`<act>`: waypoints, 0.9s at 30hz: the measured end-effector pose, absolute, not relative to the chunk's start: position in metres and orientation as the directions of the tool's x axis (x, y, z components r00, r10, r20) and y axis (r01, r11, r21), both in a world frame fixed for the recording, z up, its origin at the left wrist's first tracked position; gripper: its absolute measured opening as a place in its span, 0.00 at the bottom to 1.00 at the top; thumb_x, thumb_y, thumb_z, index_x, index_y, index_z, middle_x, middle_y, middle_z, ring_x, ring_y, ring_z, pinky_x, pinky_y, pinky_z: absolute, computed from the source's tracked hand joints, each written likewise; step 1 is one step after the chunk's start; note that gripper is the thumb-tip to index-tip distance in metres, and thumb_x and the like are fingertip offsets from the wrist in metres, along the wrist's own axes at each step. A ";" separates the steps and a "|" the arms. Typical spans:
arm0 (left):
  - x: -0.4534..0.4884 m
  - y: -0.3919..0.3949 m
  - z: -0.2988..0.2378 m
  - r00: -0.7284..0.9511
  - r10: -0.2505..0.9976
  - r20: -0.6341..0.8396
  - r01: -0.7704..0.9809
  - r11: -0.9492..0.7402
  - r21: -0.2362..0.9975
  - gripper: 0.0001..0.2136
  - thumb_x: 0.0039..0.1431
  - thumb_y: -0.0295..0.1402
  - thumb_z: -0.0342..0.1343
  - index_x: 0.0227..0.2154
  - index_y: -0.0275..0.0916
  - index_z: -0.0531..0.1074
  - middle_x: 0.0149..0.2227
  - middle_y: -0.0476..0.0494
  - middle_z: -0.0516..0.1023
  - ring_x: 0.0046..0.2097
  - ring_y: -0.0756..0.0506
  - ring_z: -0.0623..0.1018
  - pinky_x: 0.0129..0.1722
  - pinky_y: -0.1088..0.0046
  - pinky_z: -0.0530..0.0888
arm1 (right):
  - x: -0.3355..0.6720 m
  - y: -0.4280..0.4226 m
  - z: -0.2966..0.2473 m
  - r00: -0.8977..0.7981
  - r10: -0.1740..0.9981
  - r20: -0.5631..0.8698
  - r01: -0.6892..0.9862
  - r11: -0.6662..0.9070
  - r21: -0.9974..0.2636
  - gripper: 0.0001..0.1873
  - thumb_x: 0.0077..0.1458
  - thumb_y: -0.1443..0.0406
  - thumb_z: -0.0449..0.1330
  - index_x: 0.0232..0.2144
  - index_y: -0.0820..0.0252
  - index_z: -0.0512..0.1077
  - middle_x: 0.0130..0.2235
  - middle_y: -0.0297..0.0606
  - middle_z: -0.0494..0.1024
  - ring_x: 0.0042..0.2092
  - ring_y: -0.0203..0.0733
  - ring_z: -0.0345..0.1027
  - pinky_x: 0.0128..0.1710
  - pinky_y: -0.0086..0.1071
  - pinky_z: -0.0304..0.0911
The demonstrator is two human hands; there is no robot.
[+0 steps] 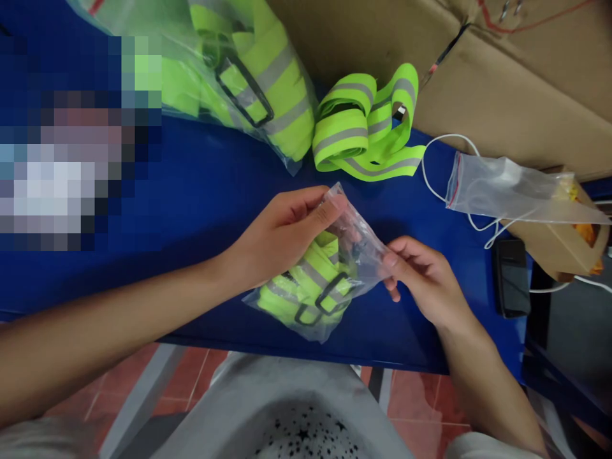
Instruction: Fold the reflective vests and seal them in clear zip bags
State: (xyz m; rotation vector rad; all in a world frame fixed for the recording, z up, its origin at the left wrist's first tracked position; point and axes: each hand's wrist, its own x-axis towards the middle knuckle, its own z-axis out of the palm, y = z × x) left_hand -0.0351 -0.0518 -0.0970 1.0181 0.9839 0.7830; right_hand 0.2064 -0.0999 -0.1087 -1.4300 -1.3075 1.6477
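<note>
Between my hands is a clear plastic bag (pixel 366 258) near the front edge of the blue table. Inside it lies a folded yellow-green reflective strap (pixel 313 274) with grey stripes and black buckles. My left hand (pixel 299 223) pinches the bag's upper corner, its thumb on top. At the bag's right corner, my right hand (pixel 421 274) grips the plastic between thumb and fingers. The mouth side of the bag is stretched between the two hands. Some of my left fingers show only blurrily through the plastic.
A larger bag of reflective straps (pixel 258 83) lies at the back. Beside it is a loose coiled reflective strap (pixel 368 127). Cardboard boxes (pixel 516 83) stand behind. To the right are an empty zip bag (pixel 507 188), a white cable, a black phone (pixel 510 277) and a small carton (pixel 568 248).
</note>
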 end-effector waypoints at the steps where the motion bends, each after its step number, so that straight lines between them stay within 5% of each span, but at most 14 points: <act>1: -0.035 -0.052 -0.097 0.363 0.887 -0.284 -0.079 0.334 0.939 0.17 0.73 0.44 0.54 0.33 0.37 0.78 0.32 0.46 0.83 0.32 0.49 0.81 0.32 0.75 0.77 | 0.207 -0.100 -0.109 -0.228 0.896 -0.380 0.129 -0.359 -0.924 0.12 0.63 0.57 0.68 0.33 0.57 0.74 0.26 0.29 0.74 0.22 0.31 0.66 0.19 0.25 0.63; 7: -0.036 -0.053 -0.096 0.367 0.900 -0.236 -0.055 0.275 0.960 0.17 0.74 0.43 0.52 0.35 0.38 0.78 0.34 0.47 0.84 0.35 0.48 0.82 0.36 0.74 0.78 | 0.204 -0.104 -0.104 -0.105 0.990 -0.092 0.257 -0.062 -0.964 0.11 0.61 0.62 0.69 0.30 0.57 0.72 0.28 0.30 0.74 0.26 0.30 0.63 0.24 0.25 0.60; 12: -0.035 -0.056 -0.097 0.437 0.871 -0.223 -0.074 0.282 0.956 0.19 0.72 0.47 0.55 0.33 0.37 0.78 0.34 0.46 0.83 0.36 0.49 0.81 0.38 0.75 0.77 | 0.200 -0.106 -0.102 -0.245 0.956 -0.162 0.321 -0.078 -0.944 0.08 0.66 0.60 0.65 0.35 0.56 0.73 0.28 0.29 0.72 0.27 0.31 0.64 0.27 0.26 0.60; 27: -0.033 -0.062 -0.105 0.474 0.847 -0.239 0.048 0.246 0.968 0.18 0.71 0.48 0.54 0.36 0.37 0.76 0.31 0.47 0.79 0.29 0.50 0.75 0.27 0.76 0.68 | 0.198 -0.109 -0.108 -0.227 0.969 -0.095 0.346 -0.011 -0.938 0.07 0.67 0.63 0.64 0.35 0.56 0.72 0.26 0.28 0.69 0.26 0.31 0.60 0.25 0.27 0.56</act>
